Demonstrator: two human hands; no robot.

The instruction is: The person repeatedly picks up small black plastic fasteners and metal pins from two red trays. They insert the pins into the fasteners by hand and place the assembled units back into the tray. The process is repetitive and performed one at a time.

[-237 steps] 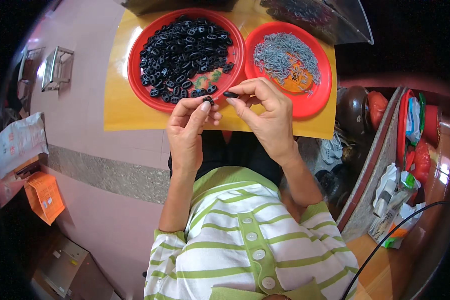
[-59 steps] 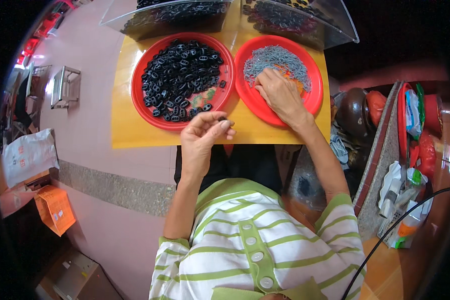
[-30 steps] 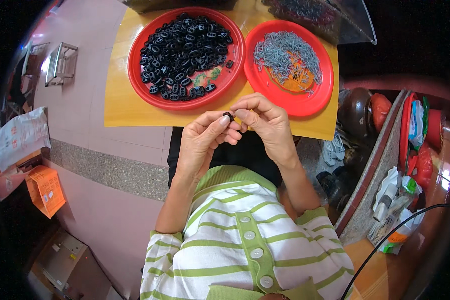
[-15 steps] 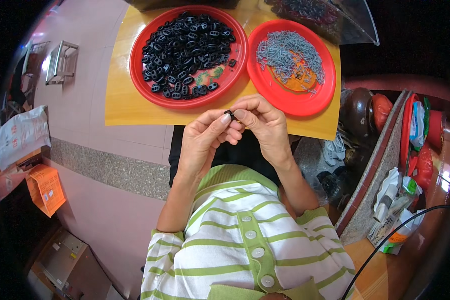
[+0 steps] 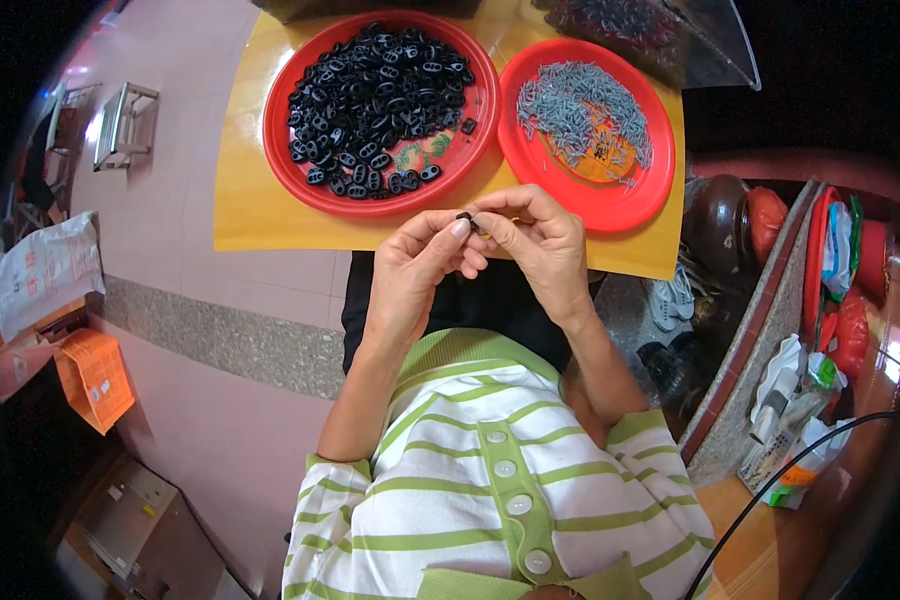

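Mid-frame, my left grip (image 5: 410, 258) pinches a small black piece (image 5: 464, 215), likely light and stiff, best held edgewise; whether my right grip (image 5: 545, 253) holds anything, I can't tell.

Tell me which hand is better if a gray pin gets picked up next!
Probably the right hand: it's closer to the gray pins on the smaller red plate. The left hand is farther off and pinches a black piece.

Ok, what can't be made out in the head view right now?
All in the head view:
Black part: mostly covered by fingers of the left hand.
Right hand: anything between its fingertips is hidden by fingers or too small.
Clear bin, upper right: cut off by the upper edge.
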